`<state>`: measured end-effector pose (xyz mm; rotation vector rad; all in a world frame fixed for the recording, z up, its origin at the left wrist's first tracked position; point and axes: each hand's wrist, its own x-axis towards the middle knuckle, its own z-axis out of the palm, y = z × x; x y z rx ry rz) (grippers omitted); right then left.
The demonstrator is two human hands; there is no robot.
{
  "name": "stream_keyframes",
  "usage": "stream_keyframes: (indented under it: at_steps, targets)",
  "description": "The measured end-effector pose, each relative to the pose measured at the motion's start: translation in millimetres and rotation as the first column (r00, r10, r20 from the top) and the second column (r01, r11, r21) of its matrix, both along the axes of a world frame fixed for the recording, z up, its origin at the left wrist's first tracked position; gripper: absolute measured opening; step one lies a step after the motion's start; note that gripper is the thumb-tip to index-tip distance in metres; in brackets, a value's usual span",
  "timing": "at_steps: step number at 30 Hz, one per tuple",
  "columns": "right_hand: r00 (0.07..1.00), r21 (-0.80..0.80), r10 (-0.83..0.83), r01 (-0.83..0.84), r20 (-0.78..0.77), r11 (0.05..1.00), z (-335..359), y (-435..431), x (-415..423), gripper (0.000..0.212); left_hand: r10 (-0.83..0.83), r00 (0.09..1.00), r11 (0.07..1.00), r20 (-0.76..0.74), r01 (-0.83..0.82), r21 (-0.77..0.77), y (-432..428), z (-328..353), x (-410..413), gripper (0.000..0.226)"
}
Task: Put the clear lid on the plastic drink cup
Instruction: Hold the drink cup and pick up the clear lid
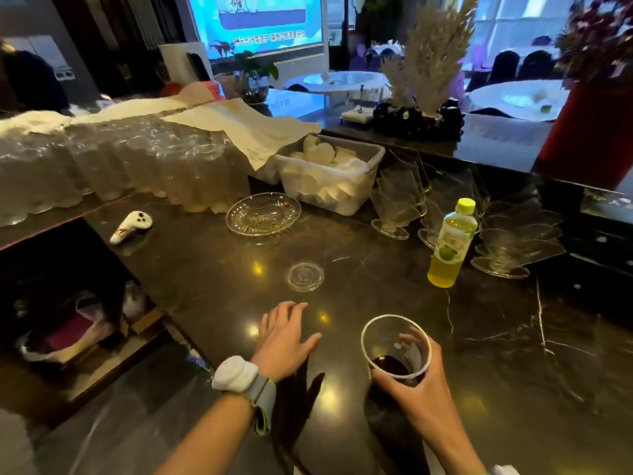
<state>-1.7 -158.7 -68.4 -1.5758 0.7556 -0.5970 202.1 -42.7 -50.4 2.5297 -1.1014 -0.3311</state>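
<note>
Near the surface's front edge, the right hand [416, 389] grips the cup [395, 347] steady; the left hand [286, 337], open and empty, reaches toward the lid [305, 276].

Single head-worn wide-angle view — looks forward and down onto dark marble counter [376, 269], close range. Both forearms enter from 6 o'clock; room background at 12 o'clock — edges bowed by lens. No second view.

Bare forearms, L wrist w/ white pad [235, 373] on grey strap [261, 395].
</note>
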Motion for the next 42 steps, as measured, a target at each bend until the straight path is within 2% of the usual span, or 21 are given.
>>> stream_keyframes:
  at_steps: [4, 8, 16, 26, 28, 30, 32, 34, 39, 42]
  targets:
    - [0.998, 0.042, -0.055, 0.055, -0.001, 0.998, 3.5, 6.7, 47.5, 0.093, -0.071, 0.997, 0.993, 0.022, 0.069, 0.091, -18.7, -12.3, 64.5, 0.060]
    - [0.991, 0.059, -0.133, 0.134, -0.009, 0.989, 5.9, 17.5, 85.4, 0.091, -0.160, 0.984, 0.978, 0.079, 0.147, 0.148, -36.1, -23.9, 110.8, 0.045]
    - [0.975, 0.032, -0.220, 0.221, -0.038, 0.975, -2.9, 25.5, 117.8, 0.095, -0.295, 0.946, 0.931, 0.131, 0.254, 0.263, -64.0, -37.1, 146.6, 0.041]
    - [0.973, 0.003, -0.221, 0.222, -0.064, 0.975, -2.5, 19.4, 121.6, 0.094, -0.386, 0.885, 0.898, 0.259, 0.297, 0.323, -72.8, -46.6, 152.1, 0.029]
    - [0.975, -0.004, -0.213, 0.213, -0.067, 0.977, -3.3, 18.6, 121.6, 0.093, -0.363, 0.903, 0.920, 0.230, 0.309, 0.240, -71.0, -44.0, 150.2, 0.026]
    - [0.976, -0.011, -0.207, 0.206, -0.072, 0.978, -3.1, 16.8, 121.7, 0.092, -0.308, 0.939, 0.950, 0.149, 0.311, 0.009, -69.5, -40.5, 146.9, 0.019]
    - [0.979, -0.017, -0.193, 0.192, -0.072, 0.981, -3.0, 15.0, 122.4, 0.090, -0.258, 0.965, 0.939, 0.049, 0.262, -0.222, -66.9, -33.2, 140.9, 0.009]
    - [0.981, -0.017, -0.177, 0.176, -0.073, 0.984, -2.7, 14.1, 123.6, 0.090, -0.222, 0.974, 0.926, -0.034, 0.200, -0.320, -65.2, -25.0, 134.6, 0.010]
    - [0.985, -0.014, -0.160, 0.160, -0.071, 0.987, -5.2, 12.8, 123.6, 0.090, -0.205, 0.979, 0.933, 0.002, 0.196, -0.303, -61.1, -20.7, 138.3, 0.009]
    - [0.986, -0.019, -0.155, 0.154, -0.068, 0.988, -6.6, 12.1, 123.1, 0.089, -0.141, 0.987, 0.968, 0.080, 0.154, -0.196, -55.2, -31.6, 155.9, 0.010]
